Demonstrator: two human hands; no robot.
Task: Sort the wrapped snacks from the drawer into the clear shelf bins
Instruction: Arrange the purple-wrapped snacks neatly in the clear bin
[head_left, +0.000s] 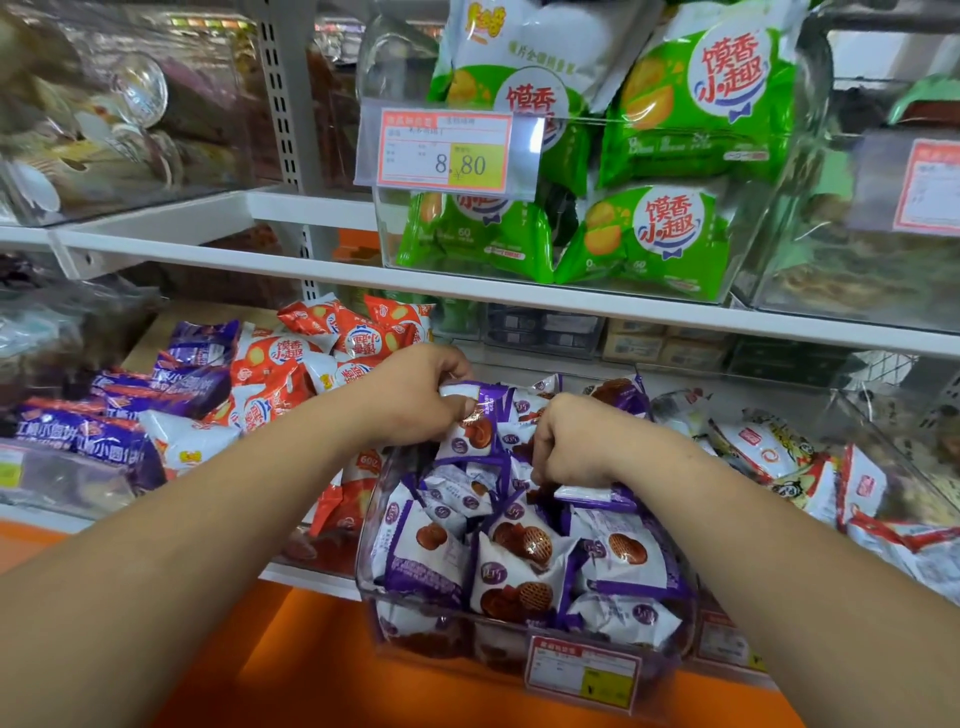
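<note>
Purple-white snack packs (524, 551) fill the clear bin (370, 582). Left hand (415, 395) grips one at the top; right hand (576, 441) curls round another, I think. Green packs (670, 234) fill the upper bin (744, 244).

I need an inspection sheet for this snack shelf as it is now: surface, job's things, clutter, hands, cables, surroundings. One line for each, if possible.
Surface: white shelf edge beside the clear bin; orange ledge below.
Job's things: purple packs fill the bin.
Clutter: orange packs and dark packs piled to the left; white packs to the right.
Hands: left hand grips a first pack above the pile; right hand has its fingers curled round a second pack.
Cables: nothing seen.
Surroundings: upper bin with green packs and a price tag reading 8.80.
</note>
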